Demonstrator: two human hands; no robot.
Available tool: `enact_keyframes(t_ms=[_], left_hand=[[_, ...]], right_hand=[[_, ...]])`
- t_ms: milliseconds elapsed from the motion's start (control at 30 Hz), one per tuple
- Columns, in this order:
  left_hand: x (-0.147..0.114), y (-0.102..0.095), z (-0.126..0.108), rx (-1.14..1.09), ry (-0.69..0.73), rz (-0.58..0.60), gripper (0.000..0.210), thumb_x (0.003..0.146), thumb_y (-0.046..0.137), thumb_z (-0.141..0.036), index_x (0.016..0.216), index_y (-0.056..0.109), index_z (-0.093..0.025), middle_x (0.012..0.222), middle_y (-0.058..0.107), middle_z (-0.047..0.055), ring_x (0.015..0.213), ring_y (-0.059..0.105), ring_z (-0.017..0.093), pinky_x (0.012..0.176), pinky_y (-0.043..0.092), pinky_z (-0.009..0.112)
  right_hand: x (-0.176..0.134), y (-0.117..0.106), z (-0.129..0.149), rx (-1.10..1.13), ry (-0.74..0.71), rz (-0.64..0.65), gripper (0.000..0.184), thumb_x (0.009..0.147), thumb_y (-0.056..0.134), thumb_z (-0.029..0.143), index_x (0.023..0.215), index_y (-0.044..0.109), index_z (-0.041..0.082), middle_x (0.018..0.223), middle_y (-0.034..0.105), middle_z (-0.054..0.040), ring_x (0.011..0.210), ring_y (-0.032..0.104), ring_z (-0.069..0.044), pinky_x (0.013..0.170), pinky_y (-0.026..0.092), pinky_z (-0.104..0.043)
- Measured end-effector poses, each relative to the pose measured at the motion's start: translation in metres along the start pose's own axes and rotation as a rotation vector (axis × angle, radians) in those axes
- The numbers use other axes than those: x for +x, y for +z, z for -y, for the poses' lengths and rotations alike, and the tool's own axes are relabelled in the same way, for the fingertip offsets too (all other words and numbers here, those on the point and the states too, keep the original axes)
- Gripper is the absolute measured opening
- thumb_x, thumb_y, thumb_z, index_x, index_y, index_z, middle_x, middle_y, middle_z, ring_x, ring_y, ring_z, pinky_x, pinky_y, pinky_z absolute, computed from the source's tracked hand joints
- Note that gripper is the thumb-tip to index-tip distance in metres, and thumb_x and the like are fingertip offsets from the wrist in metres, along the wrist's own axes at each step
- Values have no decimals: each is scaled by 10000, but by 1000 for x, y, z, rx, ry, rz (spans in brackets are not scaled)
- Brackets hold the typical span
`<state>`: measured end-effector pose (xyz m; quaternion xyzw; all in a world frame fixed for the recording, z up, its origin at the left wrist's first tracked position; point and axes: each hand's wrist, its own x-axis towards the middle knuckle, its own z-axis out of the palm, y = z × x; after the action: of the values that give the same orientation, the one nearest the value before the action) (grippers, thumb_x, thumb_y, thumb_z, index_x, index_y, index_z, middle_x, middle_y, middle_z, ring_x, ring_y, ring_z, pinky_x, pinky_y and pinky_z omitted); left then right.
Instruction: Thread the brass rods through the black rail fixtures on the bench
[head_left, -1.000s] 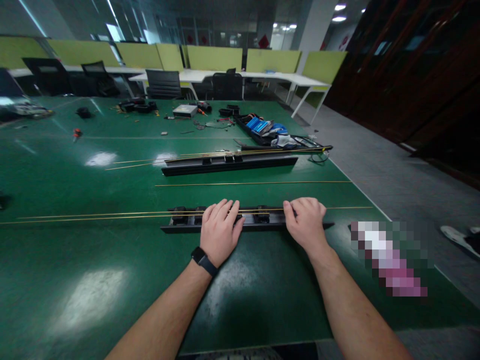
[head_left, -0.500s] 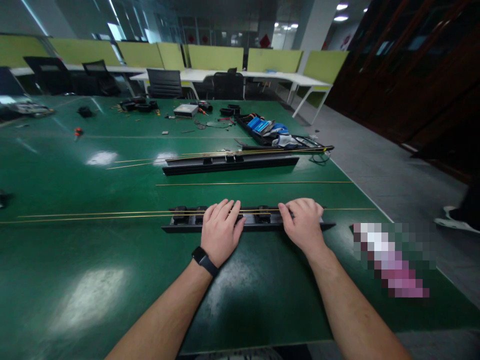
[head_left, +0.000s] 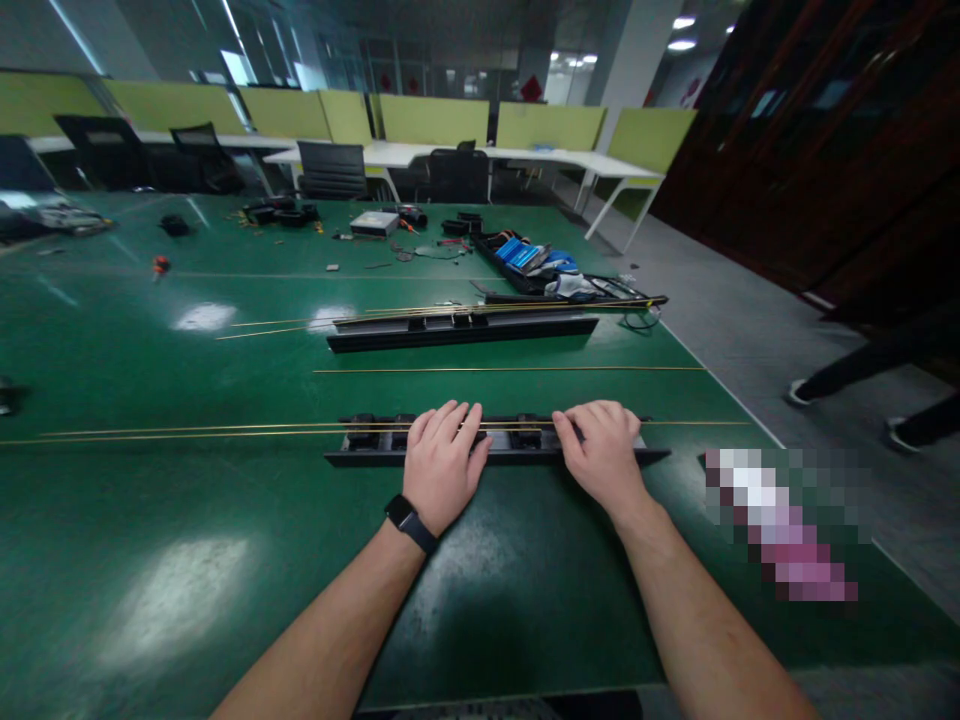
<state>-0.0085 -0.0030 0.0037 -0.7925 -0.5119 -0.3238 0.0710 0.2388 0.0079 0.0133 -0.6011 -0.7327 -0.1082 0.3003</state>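
Observation:
A black channel-shaped rail (head_left: 360, 459) lies crosswise in front of me, with several black blocks (head_left: 527, 430) inside it. Thin brass-coloured rods (head_left: 225, 430) run lengthwise over it and stick out far to the left; one emerges on the right. My left hand (head_left: 442, 460), with a dark watch on its wrist, is laid across the rail's middle, fingers over its far side and thumb over the channel. Near the right end, my right hand (head_left: 604, 450) is closed over the rail and rods, its thumb at the rods. The fingertips beneath are hidden.
A second black rail (head_left: 465, 332) with rods over it lies farther back, and a single rod (head_left: 510, 369) rests between. Behind are a black tray (head_left: 495, 255) with blue items and scattered parts. A pixelated object (head_left: 780, 525) lies right. A person's legs (head_left: 862, 370) show beyond the table.
Both hands stay nearly in place; the right one has shifted very slightly left. The person's legs at the right have come further into view.

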Motion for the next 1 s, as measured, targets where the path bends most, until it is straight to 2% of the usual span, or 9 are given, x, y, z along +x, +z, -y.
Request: enact_keyframes(t_ms=[633,833,1000], left_hand=[[0,-1,1,0,1,0,411,1019,539,-368,1390,606,-206,1350,695,113,1339,580,280,1143,378,484],[0,-1,0,-4,3,-7,408,1019,541,-363,1391,606,-208,1352,695,118,1330,588,281,1141,376,488],[0,-1,0,6,4,1,406,1021,538,-369,1384,608,-203,1354,693,117,1331,586,284,1140,378,489]], right_hand=[[0,2,-3,-70,19,5,387,1040,477,414,739,620,216,856,710,-54,969,537,-248,884,269,-420],[0,-1,-2,18,44,-31,263,1020,519,416,907,662,226,932,719,-47,999,558,-241,919,284,-413],[-1,2,-2,-4,1,-41,248,1012,527,389,883,661,225,897,708,-50,989,551,-244,923,285,-411]])
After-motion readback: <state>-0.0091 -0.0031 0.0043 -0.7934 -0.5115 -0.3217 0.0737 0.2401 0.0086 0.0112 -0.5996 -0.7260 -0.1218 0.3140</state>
